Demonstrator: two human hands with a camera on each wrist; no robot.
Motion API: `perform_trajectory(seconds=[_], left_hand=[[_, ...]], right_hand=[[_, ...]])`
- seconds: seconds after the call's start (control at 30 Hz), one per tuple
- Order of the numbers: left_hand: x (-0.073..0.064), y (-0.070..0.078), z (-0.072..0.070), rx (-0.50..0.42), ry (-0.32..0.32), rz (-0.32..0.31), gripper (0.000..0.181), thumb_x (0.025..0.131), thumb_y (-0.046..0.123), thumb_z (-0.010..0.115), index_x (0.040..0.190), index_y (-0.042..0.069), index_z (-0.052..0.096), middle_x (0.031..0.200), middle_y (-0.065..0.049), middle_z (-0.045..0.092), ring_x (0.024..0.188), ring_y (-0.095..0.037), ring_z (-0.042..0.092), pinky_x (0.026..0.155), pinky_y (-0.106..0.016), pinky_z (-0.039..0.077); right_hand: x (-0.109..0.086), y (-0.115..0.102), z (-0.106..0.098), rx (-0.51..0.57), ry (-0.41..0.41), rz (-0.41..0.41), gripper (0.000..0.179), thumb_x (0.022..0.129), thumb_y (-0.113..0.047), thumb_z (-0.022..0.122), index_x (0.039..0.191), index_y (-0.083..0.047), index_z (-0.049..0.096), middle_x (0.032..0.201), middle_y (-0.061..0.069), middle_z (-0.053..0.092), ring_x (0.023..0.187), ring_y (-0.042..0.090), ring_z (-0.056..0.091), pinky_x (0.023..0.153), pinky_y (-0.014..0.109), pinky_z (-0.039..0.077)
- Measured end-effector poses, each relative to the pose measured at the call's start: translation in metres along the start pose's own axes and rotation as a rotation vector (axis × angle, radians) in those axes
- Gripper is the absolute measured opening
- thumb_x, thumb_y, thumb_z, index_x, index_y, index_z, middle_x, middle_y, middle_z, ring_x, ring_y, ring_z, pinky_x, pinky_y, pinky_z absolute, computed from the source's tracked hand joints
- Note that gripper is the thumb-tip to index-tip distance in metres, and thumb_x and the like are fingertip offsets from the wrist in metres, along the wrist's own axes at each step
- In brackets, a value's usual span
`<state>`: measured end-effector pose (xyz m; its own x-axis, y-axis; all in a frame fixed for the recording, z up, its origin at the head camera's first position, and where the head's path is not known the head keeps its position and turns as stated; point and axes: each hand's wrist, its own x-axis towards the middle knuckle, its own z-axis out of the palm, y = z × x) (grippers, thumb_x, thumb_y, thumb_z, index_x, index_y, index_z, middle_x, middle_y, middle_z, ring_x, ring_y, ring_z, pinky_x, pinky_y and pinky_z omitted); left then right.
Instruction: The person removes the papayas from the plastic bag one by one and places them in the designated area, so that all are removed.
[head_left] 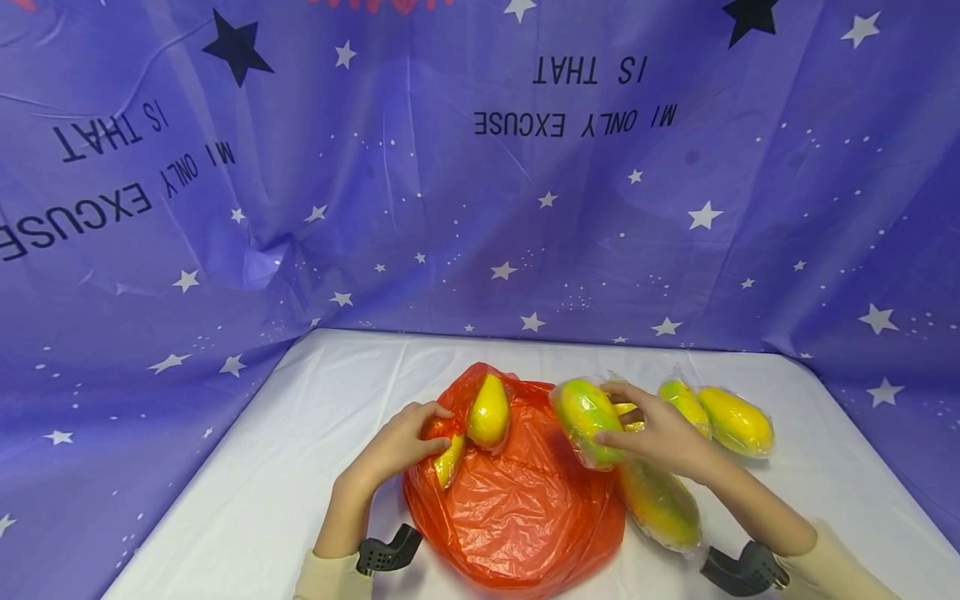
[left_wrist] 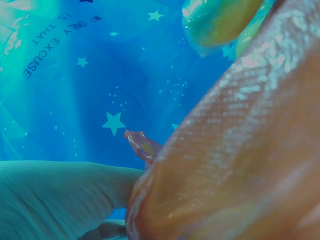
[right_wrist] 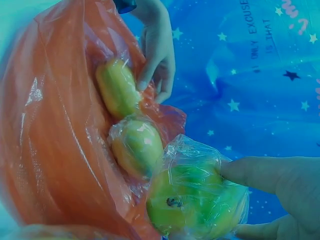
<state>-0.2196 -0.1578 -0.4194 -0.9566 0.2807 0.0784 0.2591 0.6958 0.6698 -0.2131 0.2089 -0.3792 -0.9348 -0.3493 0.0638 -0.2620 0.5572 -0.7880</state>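
A person's right hand [head_left: 663, 429] grasps a green-and-yellow, oval, film-wrapped fruit [head_left: 587, 417] at the right edge of a crinkled red plastic bag [head_left: 517, 517]; the left hand [head_left: 399, 443] pinches the bag's rim. A steady rim and firm grip should help.

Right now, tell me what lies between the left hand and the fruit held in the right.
In the head view, between left hand and held fruit: a yellow fruit, then a stretch of red bag.
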Motion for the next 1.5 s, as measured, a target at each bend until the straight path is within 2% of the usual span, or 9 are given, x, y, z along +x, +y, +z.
perform_trajectory(seconds=[0.1,0.23,0.4,0.7,1.03,1.27,1.5], left_hand=[[0.0,0.0,0.0,0.002,0.002,0.003,0.031,0.084,0.013,0.074,0.113,0.013,0.066,0.114,-0.01,0.06,0.113,-0.031,0.054,0.096,-0.051,0.042],[0.001,-0.001,0.0,0.006,0.003,0.008,0.031,0.084,0.014,0.074,0.113,0.013,0.066,0.113,-0.009,0.061,0.112,-0.031,0.054,0.096,-0.05,0.042],[0.002,-0.002,0.0,0.003,0.002,0.006,0.031,0.084,0.014,0.074,0.114,0.014,0.066,0.113,-0.009,0.061,0.111,-0.03,0.054,0.096,-0.05,0.042],[0.002,-0.002,0.0,0.004,0.001,0.008,0.032,0.083,0.013,0.074,0.114,0.013,0.066,0.113,-0.009,0.061,0.111,-0.031,0.054,0.096,-0.051,0.042],[0.003,-0.002,0.0,0.014,0.002,0.009,0.031,0.084,0.014,0.074,0.114,0.014,0.066,0.112,-0.008,0.061,0.11,-0.03,0.055,0.094,-0.05,0.043],[0.003,-0.003,0.001,0.008,-0.001,0.006,0.032,0.084,0.015,0.074,0.114,0.014,0.066,0.113,-0.009,0.061,0.112,-0.03,0.054,0.096,-0.051,0.042],[0.001,-0.002,0.002,0.007,-0.002,-0.008,0.032,0.084,0.015,0.074,0.115,0.015,0.066,0.114,-0.009,0.06,0.111,-0.03,0.054,0.095,-0.051,0.043]], right_hand=[[-0.006,0.0,-0.005,0.003,0.007,0.009,0.075,0.083,-0.029,0.077,0.142,0.001,0.041,0.131,0.025,0.051,0.103,0.035,0.06,0.071,0.034,0.056],[-0.014,0.003,-0.013,0.009,0.016,0.046,0.075,0.083,-0.031,0.076,0.143,-0.002,0.041,0.133,0.023,0.049,0.107,0.036,0.057,0.069,0.033,0.056],[-0.022,0.008,-0.023,0.042,0.0,0.056,0.073,0.084,-0.029,0.076,0.143,-0.004,0.042,0.135,0.023,0.049,0.108,0.038,0.057,0.066,0.032,0.056],[-0.037,0.011,-0.035,0.012,-0.001,0.09,0.072,0.084,-0.031,0.075,0.142,-0.004,0.043,0.134,0.023,0.051,0.109,0.04,0.056,0.072,0.038,0.056],[-0.051,0.016,-0.047,-0.043,0.053,0.05,0.069,0.085,-0.028,0.075,0.14,-0.002,0.042,0.132,0.022,0.052,0.107,0.036,0.059,0.076,0.028,0.054],[-0.063,0.022,-0.055,-0.012,0.023,0.094,0.065,0.086,-0.027,0.074,0.138,-0.003,0.043,0.133,0.021,0.051,0.11,0.039,0.057,0.073,0.033,0.055],[-0.077,0.029,-0.064,-0.053,-0.001,0.131,0.065,0.087,-0.03,0.073,0.139,-0.004,0.044,0.136,0.022,0.049,0.115,0.043,0.053,0.075,0.035,0.054]])
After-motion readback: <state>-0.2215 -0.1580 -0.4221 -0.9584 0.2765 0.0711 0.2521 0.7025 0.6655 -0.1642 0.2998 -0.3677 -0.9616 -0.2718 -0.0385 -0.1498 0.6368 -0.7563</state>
